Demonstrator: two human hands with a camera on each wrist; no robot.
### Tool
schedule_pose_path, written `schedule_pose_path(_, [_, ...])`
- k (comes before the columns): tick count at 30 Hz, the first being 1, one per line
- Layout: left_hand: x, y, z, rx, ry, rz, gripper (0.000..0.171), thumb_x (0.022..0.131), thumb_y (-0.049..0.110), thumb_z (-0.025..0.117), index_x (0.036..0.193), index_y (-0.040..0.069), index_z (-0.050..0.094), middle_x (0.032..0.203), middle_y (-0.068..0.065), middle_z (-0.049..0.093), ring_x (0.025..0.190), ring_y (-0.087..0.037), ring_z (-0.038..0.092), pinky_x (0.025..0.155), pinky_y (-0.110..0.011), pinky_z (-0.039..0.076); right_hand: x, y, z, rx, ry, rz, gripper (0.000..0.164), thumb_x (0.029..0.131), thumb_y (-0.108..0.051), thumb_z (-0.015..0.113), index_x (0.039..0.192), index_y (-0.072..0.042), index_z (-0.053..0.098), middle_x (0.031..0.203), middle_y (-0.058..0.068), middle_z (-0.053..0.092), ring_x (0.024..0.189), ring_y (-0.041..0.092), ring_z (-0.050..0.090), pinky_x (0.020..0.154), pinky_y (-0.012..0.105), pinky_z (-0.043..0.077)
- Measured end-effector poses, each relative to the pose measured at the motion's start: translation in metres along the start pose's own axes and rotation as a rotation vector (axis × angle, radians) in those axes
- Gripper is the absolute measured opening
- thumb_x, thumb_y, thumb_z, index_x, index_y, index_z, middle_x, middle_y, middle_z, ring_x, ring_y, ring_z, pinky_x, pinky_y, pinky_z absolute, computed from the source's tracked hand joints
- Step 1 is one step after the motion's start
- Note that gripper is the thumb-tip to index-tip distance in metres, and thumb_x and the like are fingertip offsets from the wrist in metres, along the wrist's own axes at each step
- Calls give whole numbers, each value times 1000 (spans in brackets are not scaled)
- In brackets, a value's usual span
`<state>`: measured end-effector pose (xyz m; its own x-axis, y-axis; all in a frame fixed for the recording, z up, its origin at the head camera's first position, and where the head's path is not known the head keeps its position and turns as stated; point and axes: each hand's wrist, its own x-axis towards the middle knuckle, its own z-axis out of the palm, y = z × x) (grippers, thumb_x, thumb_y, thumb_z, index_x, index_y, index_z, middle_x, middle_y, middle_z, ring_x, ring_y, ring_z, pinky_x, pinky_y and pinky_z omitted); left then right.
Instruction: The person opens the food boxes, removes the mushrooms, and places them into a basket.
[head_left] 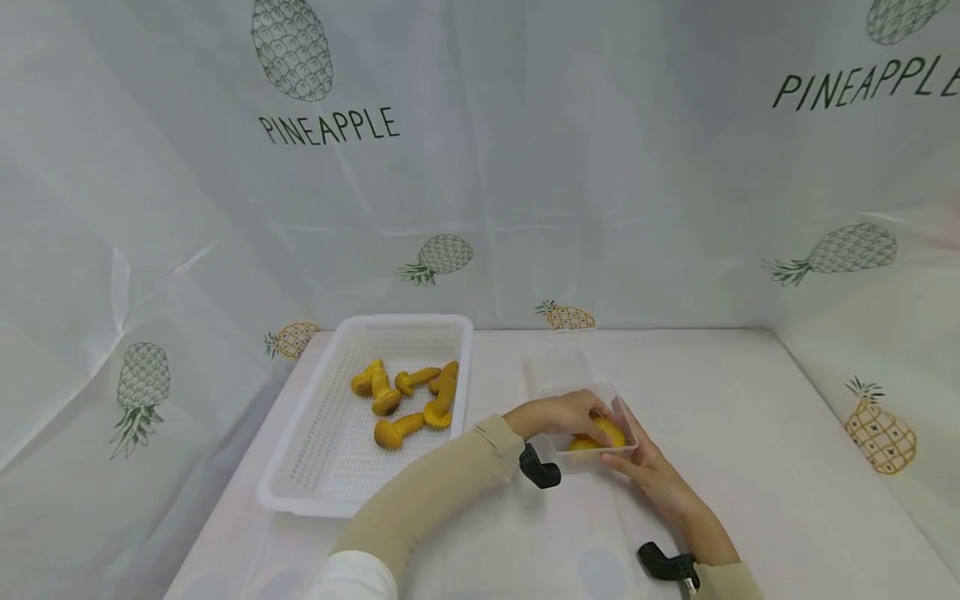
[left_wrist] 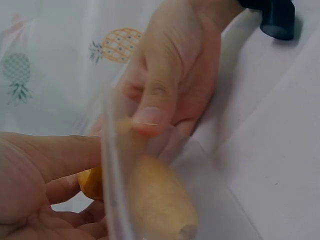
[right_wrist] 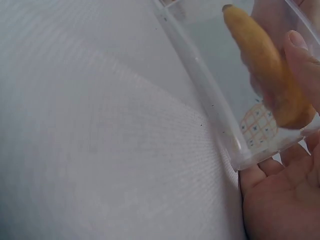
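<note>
A clear plastic box (head_left: 564, 454) stands on the table, right of centre, with yellow mushrooms (head_left: 611, 431) inside. Reaching over the rim from the left, my left hand (head_left: 564, 414) has its fingers in the box. In the left wrist view its thumb and fingers pinch a yellow mushroom (left_wrist: 90, 184), partly hidden behind the thumb. My right hand (head_left: 658, 477) grips the box at its right side and near corner. Through the clear wall, the right wrist view shows one long mushroom (right_wrist: 267, 65) with a dark stem end.
A white perforated basket (head_left: 322, 450) at the left holds several yellow mushrooms (head_left: 385, 396). Behind the box lies a faint clear flat piece (head_left: 558, 367), seemingly a lid. A pineapple-print sheet (head_left: 600, 183) hangs around the white-covered table (head_left: 712, 392).
</note>
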<state>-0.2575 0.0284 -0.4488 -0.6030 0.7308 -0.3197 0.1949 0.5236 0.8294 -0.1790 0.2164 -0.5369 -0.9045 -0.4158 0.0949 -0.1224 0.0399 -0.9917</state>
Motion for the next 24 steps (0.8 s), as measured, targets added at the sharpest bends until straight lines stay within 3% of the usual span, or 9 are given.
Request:
schedule_pose_path(2, [-5,3,-4,-7,-5,21,35,92,8,73,125,-1,67,84,4,58,72,-6,48,61,-16,41,0,0,0,-3,-1,9,92,99,-2,59,161,-27,-5,165,18,-9,146,45,-6,106,16,30])
schedule_pose_path(5, [-12,6,-10,-15,9,34,35,92,8,72,126,2,67,93,4,61,79,-6,50,66,-15,45,0,1,0,4,0,20,92,99,-3,59,161,-29,-4,165,12,-12,147,41,-11,118,47,18])
schedule_pose_path(8, [-19,7,-18,-58,28,55,36,93,7,71,128,3,66,100,4,63,85,-6,53,72,-16,49,0,2,0,25,1,18,92,99,-2,59,161,-29,-3,165,10,-16,146,39,-18,109,73,-2])
schedule_pose_path(10, [-25,8,-24,-96,38,73,38,94,6,70,131,2,64,104,3,64,89,-6,56,76,-17,51,0,3,0,24,7,20,93,98,-1,60,161,-28,-2,165,11,-16,146,39,-18,108,74,-4])
schedule_pose_path(18, [-59,13,-56,-220,101,147,44,95,6,67,137,-1,57,116,-4,66,98,-11,62,87,-25,54,2,4,0,23,31,23,93,97,1,60,162,-28,-1,166,7,-13,148,33,-17,113,61,-8])
schedule_pose_path(21, [-72,11,-67,-244,130,180,45,95,4,67,138,-3,56,119,-7,66,100,-12,61,89,-26,53,3,4,0,22,24,17,93,98,1,59,161,-28,-2,166,6,-14,148,33,-17,120,33,1])
schedule_pose_path(24, [-84,7,-78,-265,163,204,45,96,3,66,139,-4,54,121,-10,65,100,-14,61,88,-26,53,4,3,-1,20,18,2,93,97,2,60,162,-24,-3,166,7,-13,148,33,-17,108,7,13])
